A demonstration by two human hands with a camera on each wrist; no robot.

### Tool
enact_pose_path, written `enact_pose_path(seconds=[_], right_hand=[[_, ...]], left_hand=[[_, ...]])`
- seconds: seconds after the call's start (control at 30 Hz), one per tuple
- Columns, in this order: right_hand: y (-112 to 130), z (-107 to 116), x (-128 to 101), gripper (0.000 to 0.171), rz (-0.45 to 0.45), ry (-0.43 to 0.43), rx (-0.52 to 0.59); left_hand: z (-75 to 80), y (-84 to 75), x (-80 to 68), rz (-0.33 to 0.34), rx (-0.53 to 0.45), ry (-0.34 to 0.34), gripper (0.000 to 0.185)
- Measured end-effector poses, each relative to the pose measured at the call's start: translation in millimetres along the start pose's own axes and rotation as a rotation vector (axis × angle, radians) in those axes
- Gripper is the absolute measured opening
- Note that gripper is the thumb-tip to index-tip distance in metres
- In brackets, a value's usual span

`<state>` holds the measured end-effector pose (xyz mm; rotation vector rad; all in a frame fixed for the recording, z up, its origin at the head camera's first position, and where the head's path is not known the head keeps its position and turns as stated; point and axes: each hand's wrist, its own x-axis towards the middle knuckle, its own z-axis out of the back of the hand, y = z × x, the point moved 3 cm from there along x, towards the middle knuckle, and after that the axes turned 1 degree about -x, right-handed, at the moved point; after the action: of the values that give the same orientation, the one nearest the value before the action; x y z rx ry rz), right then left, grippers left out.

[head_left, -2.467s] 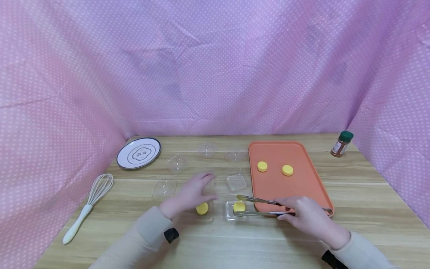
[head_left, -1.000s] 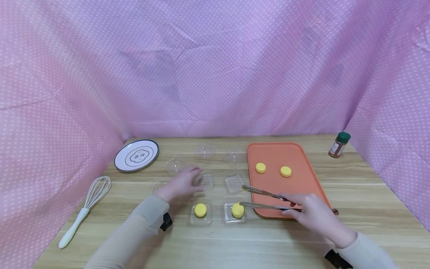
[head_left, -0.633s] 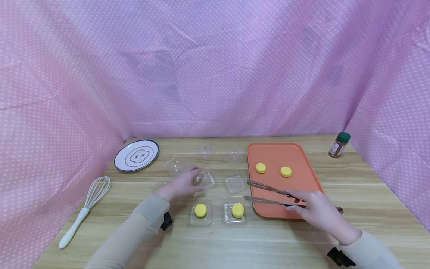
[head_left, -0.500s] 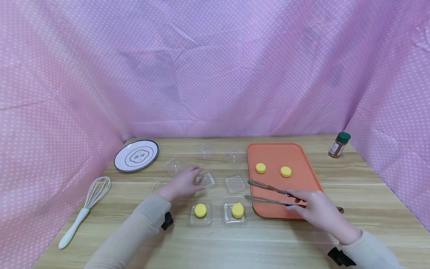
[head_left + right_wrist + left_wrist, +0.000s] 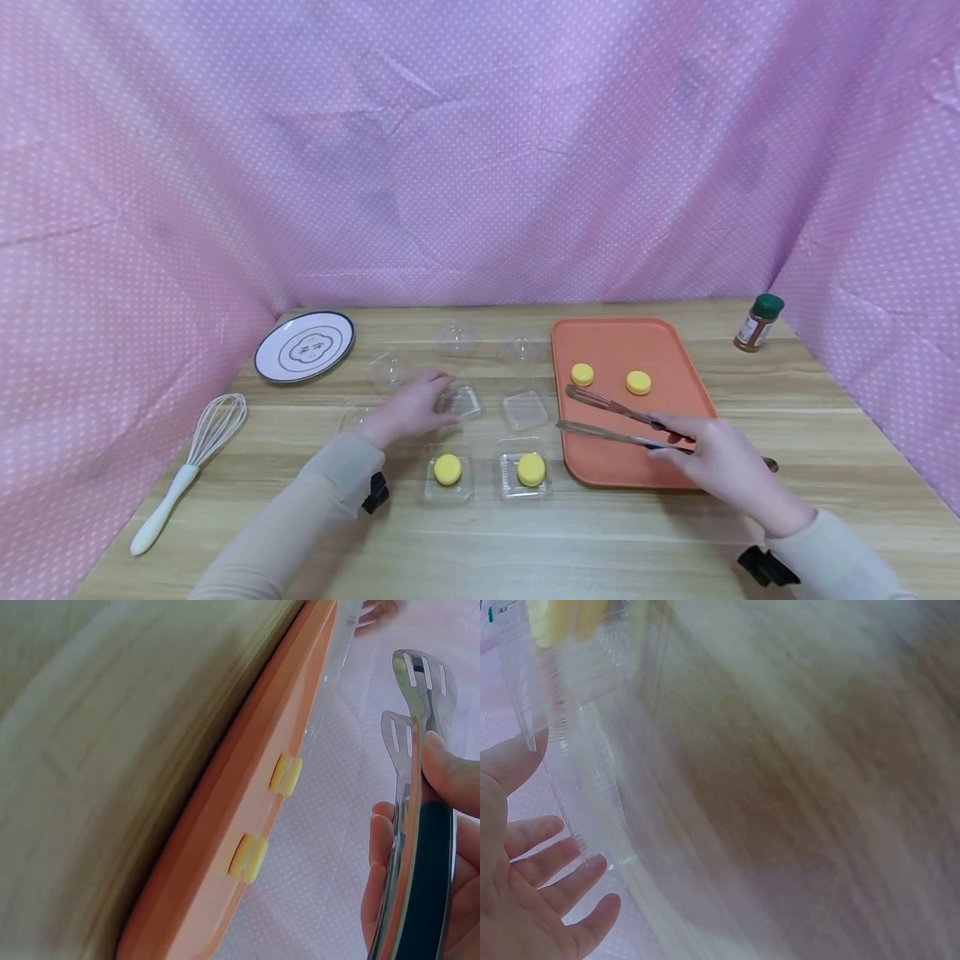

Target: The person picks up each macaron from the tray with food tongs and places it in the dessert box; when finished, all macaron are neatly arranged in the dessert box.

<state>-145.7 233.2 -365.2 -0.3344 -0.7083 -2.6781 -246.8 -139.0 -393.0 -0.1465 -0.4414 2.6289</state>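
My right hand (image 5: 712, 454) grips metal tongs (image 5: 611, 406), also seen in the right wrist view (image 5: 426, 694). The tongs' arms are spread with nothing between them, and their tips hover over the near left part of the orange tray (image 5: 622, 467). Two yellow round cakes (image 5: 582, 374) (image 5: 639, 382) lie on that tray. Two more cakes (image 5: 447, 469) (image 5: 531, 469) sit in clear plastic trays near the front. My left hand (image 5: 408, 408) has straight fingers (image 5: 555, 862) that touch an empty clear container (image 5: 461, 402).
Another empty clear tray (image 5: 525, 409) lies left of the orange tray. Clear domed lids (image 5: 459, 337) (image 5: 525, 346) (image 5: 392, 367) stand behind. A patterned plate (image 5: 303, 346) and a white-handled whisk (image 5: 191, 467) are at the left. A spice jar (image 5: 757, 321) stands at the far right. Pink dotted cloth walls the table.
My right hand drew the tongs away from the cake in the front clear tray and out over the orange tray. My left hand moved back from the front tray to the farther clear container.
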Motion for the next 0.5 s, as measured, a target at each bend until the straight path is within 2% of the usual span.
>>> enact_pose_path(seconds=[0.27,0.5], right_hand=[[-11.9,3.3,5.6,0.043,-0.061,0.018,-0.017],[-21.9,6.9,10.6,0.043,-0.087,0.025,-0.022]], left_hand=[[-2.4,0.9,2.9,0.010,-0.063,0.001,0.075],[0.1,-0.6,3.5,0.041,-0.145,0.042,0.077]])
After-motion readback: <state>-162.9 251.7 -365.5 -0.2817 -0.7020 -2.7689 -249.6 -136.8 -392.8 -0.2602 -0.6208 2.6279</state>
